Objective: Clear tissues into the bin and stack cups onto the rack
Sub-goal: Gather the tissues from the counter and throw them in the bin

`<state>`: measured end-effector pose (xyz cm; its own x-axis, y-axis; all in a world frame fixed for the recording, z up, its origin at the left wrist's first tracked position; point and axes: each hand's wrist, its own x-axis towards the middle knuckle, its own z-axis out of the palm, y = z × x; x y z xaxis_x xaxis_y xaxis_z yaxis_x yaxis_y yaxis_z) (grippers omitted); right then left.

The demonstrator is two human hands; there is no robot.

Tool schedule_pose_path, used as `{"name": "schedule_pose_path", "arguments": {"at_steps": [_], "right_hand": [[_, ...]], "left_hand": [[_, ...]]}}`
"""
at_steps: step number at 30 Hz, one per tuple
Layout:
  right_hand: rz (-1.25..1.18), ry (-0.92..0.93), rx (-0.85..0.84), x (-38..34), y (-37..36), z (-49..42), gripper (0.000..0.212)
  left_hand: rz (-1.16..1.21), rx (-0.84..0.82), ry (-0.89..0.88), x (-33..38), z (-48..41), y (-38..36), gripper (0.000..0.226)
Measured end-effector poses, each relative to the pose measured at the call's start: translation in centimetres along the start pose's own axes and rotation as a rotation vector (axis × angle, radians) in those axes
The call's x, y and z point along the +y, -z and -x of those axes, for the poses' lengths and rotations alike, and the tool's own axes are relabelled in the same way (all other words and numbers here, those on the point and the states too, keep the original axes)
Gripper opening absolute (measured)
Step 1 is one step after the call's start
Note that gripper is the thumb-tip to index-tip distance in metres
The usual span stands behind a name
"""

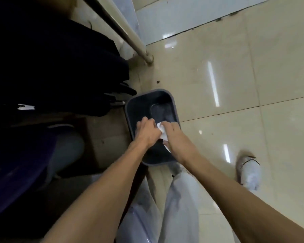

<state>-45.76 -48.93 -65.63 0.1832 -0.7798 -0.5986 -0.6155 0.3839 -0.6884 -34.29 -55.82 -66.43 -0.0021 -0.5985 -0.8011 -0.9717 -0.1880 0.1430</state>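
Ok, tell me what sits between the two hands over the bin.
In the head view, crumpled white tissue lies between the left hand and right hand, both touching it, above the open dark grey bin.

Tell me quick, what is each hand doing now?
Left hand: closed on the tissue, over the bin.
Right hand: closed on the same tissue.

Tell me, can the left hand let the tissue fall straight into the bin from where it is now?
Probably yes. The left hand and right hand hold the white tissue between them directly above the open dark bin, with nothing visible between tissue and bin. The right hand would have to release too.
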Motion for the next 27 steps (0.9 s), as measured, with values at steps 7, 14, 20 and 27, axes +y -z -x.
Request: {"name": "schedule_pose_path", "arguments": {"at_steps": [7,14,20,27], "right_hand": [[0.561,0.046,-0.177,3.1,-4.5,-5.2,0.083],[0.585,-0.061,-0.476,2.3,-5.2,-3.4,0.075],[0.502,-0.029,-0.382,0.1,1.5,0.9,0.061],[0.449,-0.137,-0.267,-3.2,13.9,12.4,0.033]], "left_hand": [[-0.489,-0.124,-0.226,-4.5,-5.7,-2.6,0.075],[-0.948,-0.287,-0.104,-4.9,-5.2,-1.3,0.077],[-0.887,-0.236,0.007,-2.1,0.3,2.2,0.060],[-0.409,0.106,-0.097,5.4,14.5,7.7,0.026]]}}
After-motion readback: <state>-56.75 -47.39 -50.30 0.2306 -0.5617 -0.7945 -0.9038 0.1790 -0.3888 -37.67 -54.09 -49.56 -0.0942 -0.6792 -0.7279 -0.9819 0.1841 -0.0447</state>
